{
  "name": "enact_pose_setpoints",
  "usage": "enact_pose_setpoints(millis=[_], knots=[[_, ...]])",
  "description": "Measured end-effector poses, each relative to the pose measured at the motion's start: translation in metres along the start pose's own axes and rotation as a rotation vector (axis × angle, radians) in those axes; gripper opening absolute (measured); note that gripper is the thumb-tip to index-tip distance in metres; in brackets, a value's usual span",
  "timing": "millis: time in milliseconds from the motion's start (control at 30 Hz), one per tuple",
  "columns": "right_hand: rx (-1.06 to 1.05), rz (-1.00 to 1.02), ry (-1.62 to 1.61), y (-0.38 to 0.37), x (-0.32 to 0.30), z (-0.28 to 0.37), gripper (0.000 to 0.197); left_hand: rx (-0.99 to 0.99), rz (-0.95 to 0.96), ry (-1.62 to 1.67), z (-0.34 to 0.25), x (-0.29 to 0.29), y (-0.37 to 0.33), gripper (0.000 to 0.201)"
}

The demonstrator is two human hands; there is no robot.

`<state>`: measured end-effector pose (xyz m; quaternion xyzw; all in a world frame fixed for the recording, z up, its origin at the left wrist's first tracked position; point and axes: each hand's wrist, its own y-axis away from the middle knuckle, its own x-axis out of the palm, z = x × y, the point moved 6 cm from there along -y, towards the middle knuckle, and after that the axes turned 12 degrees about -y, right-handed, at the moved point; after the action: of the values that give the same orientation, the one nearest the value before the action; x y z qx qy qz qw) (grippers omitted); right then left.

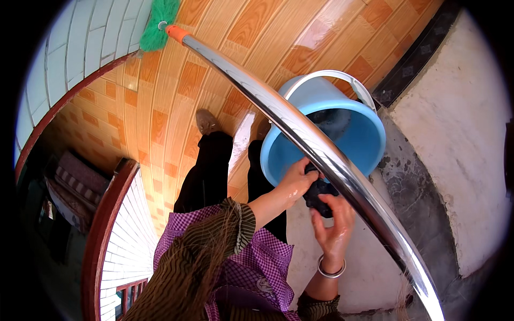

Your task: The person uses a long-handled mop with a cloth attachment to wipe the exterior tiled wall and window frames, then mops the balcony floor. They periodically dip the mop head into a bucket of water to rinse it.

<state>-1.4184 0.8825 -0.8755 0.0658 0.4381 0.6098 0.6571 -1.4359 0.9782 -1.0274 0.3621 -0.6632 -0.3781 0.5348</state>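
A dark wet cloth point(317, 199) is bunched between my two hands, just at the near rim of a light blue bucket point(272, 155). My left hand point(297, 179) grips its upper part, its fingers partly hidden behind a shiny metal pole. My right hand point(335, 223), with a silver bangle on the wrist, curls round the lower right side of the cloth. Both hands look wet. Dark, sudsy water point(334, 124) shows inside the bucket. The metal pole point(289, 120) slants across the view above bucket and hands, with an orange collar and a green bristle head point(160, 32) at its far end.
The bucket's white handle point(329, 74) rests toward its far side. A wood-patterned tile floor point(214, 69) lies ahead, with bare concrete point(423, 198) to the right. White-tiled walls point(88, 43) and a dark red door frame point(110, 241) stand at the left.
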Motion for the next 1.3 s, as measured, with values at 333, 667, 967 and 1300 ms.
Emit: enact_pose_setpoints(millis=[333,667,967,1300], knots=[[0.17,-0.267,-1.309,-0.067,0.016,-0.045,0.031,0.004,0.41,0.209,-0.021,0.035,0.018,0.034],[-0.121,-0.168,-0.571,-0.056,0.017,-0.008,0.032,-0.071,0.188,0.215,0.003,0.017,-0.004,0.072],[0.026,-0.667,-0.823,-0.055,0.033,-0.016,0.02,0.253,-0.112,-0.032,0.02,0.026,-0.016,0.049],[0.269,-0.797,-0.722,-0.059,0.024,-0.017,0.032,0.24,-0.168,-0.603,-0.036,0.027,0.019,0.056]])
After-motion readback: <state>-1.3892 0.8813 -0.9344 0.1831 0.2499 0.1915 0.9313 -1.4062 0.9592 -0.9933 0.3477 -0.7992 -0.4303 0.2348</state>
